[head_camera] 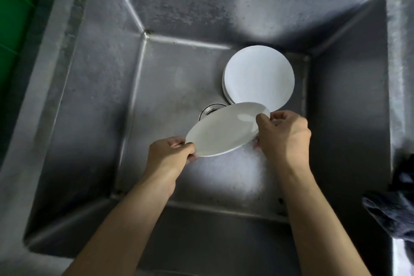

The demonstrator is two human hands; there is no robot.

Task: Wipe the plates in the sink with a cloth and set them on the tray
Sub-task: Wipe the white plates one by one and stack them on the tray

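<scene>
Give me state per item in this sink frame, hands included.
held plate: lifted, tilted, gripped at both edges
plate stack: resting on sink floor, untouched
left hand: pinching plate's near-left rim
right hand: gripping plate's right rim
sink: wet, drain partly hidden
dark cloth: lying on right counter, unused

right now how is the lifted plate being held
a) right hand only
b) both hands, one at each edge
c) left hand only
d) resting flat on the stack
b: the left hand and right hand grip opposite edges of the tilted plate, held above the sink floor.
</scene>
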